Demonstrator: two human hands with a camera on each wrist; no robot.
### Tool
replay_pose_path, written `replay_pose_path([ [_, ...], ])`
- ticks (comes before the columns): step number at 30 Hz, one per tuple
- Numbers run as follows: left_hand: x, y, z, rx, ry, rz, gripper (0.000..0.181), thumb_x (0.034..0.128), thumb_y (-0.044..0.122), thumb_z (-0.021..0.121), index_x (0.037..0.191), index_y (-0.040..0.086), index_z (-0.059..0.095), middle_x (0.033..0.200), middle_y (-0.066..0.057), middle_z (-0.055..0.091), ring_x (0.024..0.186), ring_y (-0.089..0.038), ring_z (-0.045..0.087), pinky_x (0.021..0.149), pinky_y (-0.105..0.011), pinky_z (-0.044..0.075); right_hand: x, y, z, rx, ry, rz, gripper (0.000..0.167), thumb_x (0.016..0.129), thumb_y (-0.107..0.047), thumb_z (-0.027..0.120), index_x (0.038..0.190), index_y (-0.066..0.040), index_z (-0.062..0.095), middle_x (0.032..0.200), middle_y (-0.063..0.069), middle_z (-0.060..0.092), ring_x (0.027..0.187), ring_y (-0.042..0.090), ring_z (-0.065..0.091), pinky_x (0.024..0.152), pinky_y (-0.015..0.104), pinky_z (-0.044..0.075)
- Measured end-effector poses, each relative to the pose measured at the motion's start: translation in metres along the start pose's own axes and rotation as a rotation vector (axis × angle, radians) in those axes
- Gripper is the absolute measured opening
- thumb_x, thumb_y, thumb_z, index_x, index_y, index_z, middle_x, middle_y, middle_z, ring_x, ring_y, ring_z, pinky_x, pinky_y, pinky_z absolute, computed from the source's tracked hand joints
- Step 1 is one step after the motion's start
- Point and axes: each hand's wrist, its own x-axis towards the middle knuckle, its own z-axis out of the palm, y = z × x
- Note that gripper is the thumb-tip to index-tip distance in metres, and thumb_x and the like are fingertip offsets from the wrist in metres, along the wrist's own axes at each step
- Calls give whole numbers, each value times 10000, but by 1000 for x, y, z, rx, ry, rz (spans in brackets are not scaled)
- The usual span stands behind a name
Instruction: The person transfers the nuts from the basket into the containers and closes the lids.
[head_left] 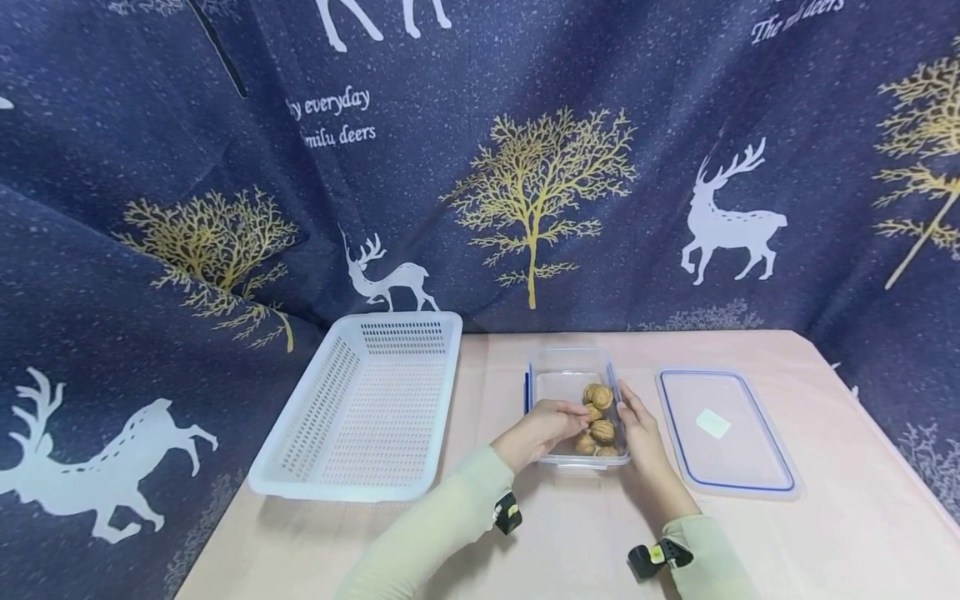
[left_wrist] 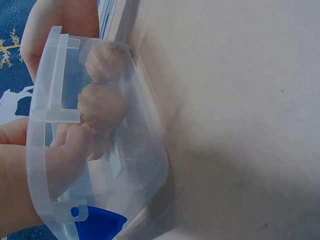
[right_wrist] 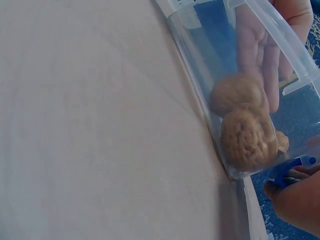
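A clear plastic container stands on the table with several walnuts in its right side. My left hand reaches over its rim, fingertips touching a walnut. In the right wrist view the fingers of that hand extend down inside the box behind two walnuts. My right hand rests along the outside of the right wall, its fingers beside a blue latch. Another blue latch hangs loose at the left wall.
To the left stands a white perforated basket. A clear lid with a blue seal and a pale square label lies flat to the right. Behind the pink-covered table hangs a dark blue curtain with deer and trees.
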Motion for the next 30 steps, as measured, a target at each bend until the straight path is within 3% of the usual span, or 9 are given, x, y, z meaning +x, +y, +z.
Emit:
replay_pose_path([
  [5,0,2,1,-38,7,6,370,828,-137,546,1195,-106,588,1138,-236,651,1096,-310,623,952,-312,509,0,-1,-2,-27,6,-12,498,1042,-132,306,1519,-36,202,1564,216,175,1423,417,165,1173,528,134],
  [12,-2,5,7,-167,17,52,372,846,-151,525,1217,-145,547,1172,-300,610,1116,-371,600,962,-360,506,0,-3,-4,-25,-8,-19,505,1040,-123,318,1514,-8,189,1561,223,180,1433,400,145,1181,501,128],
  [18,-7,9,17,-168,32,83,332,887,-110,543,1218,-136,550,1166,-268,627,1099,-350,615,920,-312,531,-1,-3,-8,-73,22,-13,474,1053,-194,323,1489,-12,287,1536,221,262,1411,400,227,1176,504,156],
  [24,-14,15,33,-180,63,160,311,899,-66,560,1204,-125,571,1148,-251,642,1054,-314,641,899,-285,538,-2,-8,-20,-18,31,-7,475,1061,-231,317,1469,13,307,1496,278,293,1362,433,305,1155,497,235],
  [30,-22,19,54,-195,54,274,293,920,-36,523,1199,-110,572,1119,-228,657,1091,-320,625,916,-279,528,-5,-13,-39,-19,65,-46,484,1067,-225,296,1463,53,289,1510,263,283,1374,398,305,1132,400,280],
])
